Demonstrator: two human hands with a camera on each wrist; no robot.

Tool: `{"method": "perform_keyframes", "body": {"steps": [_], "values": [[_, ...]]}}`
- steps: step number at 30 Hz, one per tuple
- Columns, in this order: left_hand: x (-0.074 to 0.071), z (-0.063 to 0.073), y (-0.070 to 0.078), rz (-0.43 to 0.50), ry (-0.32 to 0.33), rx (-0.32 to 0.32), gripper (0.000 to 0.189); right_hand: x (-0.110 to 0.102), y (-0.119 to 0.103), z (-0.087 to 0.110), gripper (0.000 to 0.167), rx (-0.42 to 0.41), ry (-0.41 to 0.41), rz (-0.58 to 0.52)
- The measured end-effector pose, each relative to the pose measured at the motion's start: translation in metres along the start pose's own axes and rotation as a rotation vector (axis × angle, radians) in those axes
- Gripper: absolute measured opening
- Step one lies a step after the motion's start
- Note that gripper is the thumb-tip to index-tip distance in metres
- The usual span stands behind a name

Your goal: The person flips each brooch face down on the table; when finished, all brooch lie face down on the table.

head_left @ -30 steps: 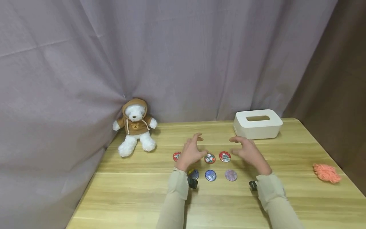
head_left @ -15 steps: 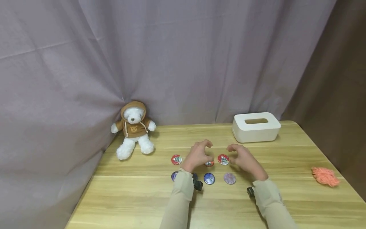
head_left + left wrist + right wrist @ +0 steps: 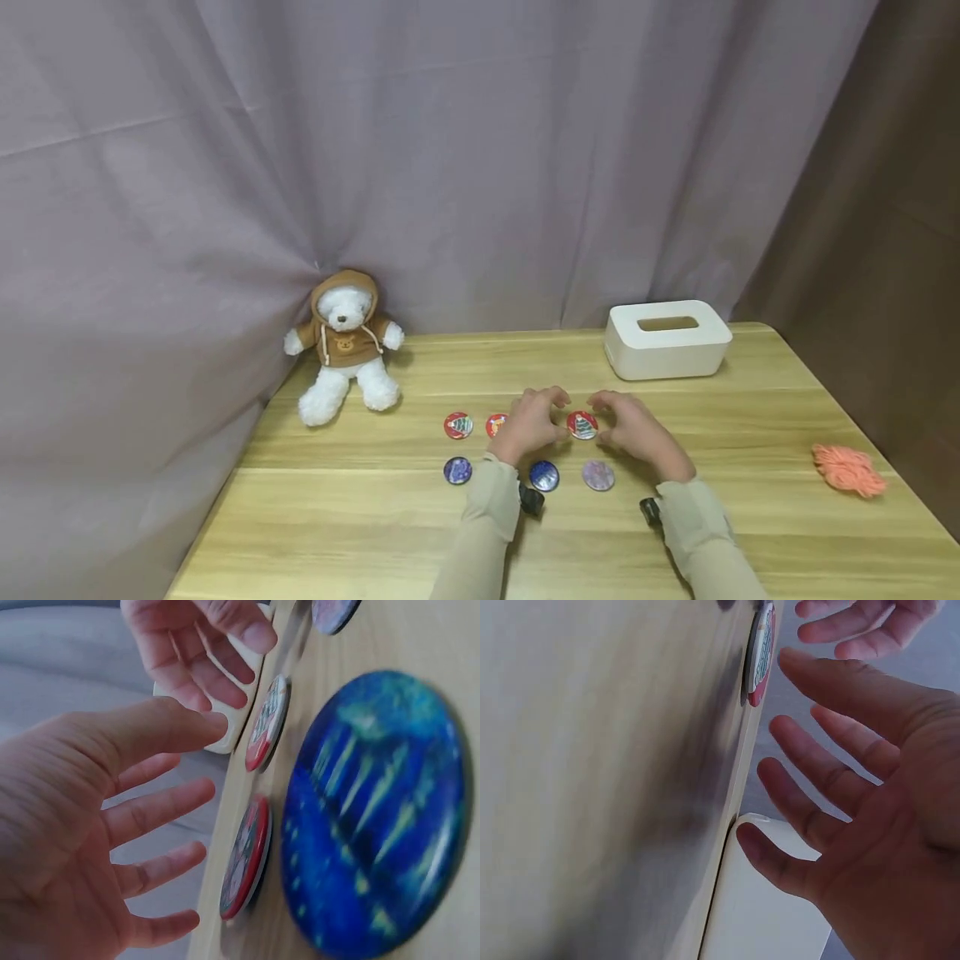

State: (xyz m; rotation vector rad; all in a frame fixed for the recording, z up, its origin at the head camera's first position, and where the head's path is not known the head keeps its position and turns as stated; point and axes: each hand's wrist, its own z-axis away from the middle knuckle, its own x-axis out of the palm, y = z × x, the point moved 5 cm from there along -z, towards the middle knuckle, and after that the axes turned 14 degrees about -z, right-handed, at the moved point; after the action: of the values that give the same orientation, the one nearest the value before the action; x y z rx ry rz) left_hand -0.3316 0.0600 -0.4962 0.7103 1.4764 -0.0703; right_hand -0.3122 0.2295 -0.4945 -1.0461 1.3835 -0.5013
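Observation:
Round pin badges lie in two rows on the wooden table. A red badge with a tree design [image 3: 582, 425] sits between my two hands in the head view. My left hand [image 3: 531, 423] hovers just left of it, fingers spread and loosely bent, with nothing held. On the other side, my right hand [image 3: 636, 429] has the same loose shape and also holds nothing; its palm [image 3: 907, 817] shows bare in the right wrist view. A blue badge [image 3: 379, 814] looms close in the left wrist view, beside a red-rimmed badge [image 3: 246, 859]. My left hand and wrist hide some badges in the head view.
Left of my hands lie another red tree badge [image 3: 458, 425], a red-and-yellow badge [image 3: 496, 425] and a purple badge [image 3: 457, 470]. A pale lilac badge [image 3: 598, 475] is nearer me. Behind stand a teddy bear [image 3: 345, 346] and white tissue box [image 3: 667, 350]; coral yarn [image 3: 848, 470] lies right.
My left hand has moved right and toward me, from over the left badges to beside the red tree badge. My right hand has come slightly nearer it. The badges look unmoved.

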Motion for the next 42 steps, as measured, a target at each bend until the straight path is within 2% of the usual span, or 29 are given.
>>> {"method": "perform_keyframes", "body": {"steps": [3,7,11,15,22,31,42], "values": [[0.004,-0.003,0.003,-0.008,-0.001,-0.001,0.053,0.001,-0.001,-0.003,0.049,-0.020,-0.021,0.039],[0.009,-0.007,0.007,-0.055,0.010,0.034,0.049,0.002,-0.004,-0.007,0.040,-0.033,-0.038,0.104],[0.012,-0.009,0.005,-0.090,0.026,0.046,0.045,0.004,-0.006,-0.010,0.039,-0.022,-0.058,0.145],[0.010,-0.008,0.000,-0.081,0.038,0.040,0.043,0.007,-0.004,-0.014,0.041,0.007,-0.070,0.172],[0.009,-0.007,-0.005,-0.078,0.039,0.043,0.042,0.008,-0.001,-0.015,0.041,0.028,-0.077,0.151],[0.017,-0.009,0.016,-0.198,0.042,0.072,0.041,0.003,-0.002,-0.010,0.036,0.019,-0.100,0.144],[0.022,-0.009,0.016,-0.224,0.025,0.061,0.034,0.007,0.002,-0.009,0.036,0.053,-0.110,0.144]]}}
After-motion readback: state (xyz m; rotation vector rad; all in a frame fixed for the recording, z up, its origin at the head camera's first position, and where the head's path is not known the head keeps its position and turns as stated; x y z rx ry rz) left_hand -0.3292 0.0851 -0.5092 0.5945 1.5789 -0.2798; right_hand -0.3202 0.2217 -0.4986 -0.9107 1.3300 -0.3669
